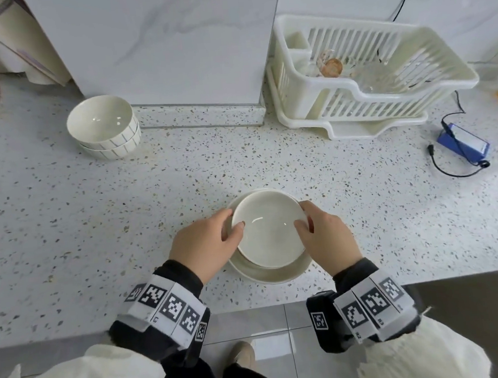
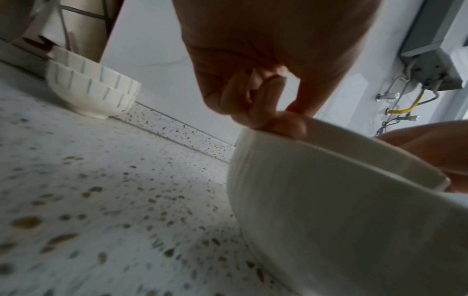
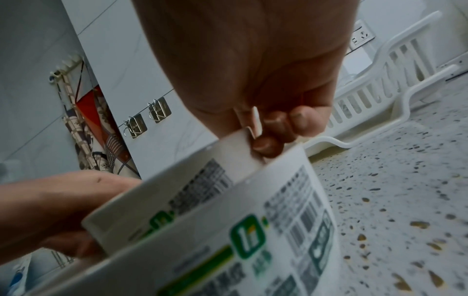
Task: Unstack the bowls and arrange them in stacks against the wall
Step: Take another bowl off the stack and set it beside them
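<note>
A plain cream bowl sits nested in a wider cream bowl near the counter's front edge. My left hand grips the upper bowl's left rim, thumb inside, fingers outside. My right hand grips its right rim the same way. The left wrist view shows my fingertips pinching the bowl rim. In the right wrist view my fingers hold the rim of the upper bowl, and both bowls carry printed labels. Two striped bowls stand stacked against the wall at the back left.
A white dish rack with glassware stands at the back right. A blue power adapter with a black cable lies at the right. A white wall panel rises behind the speckled counter. The counter's front edge runs just below the bowls.
</note>
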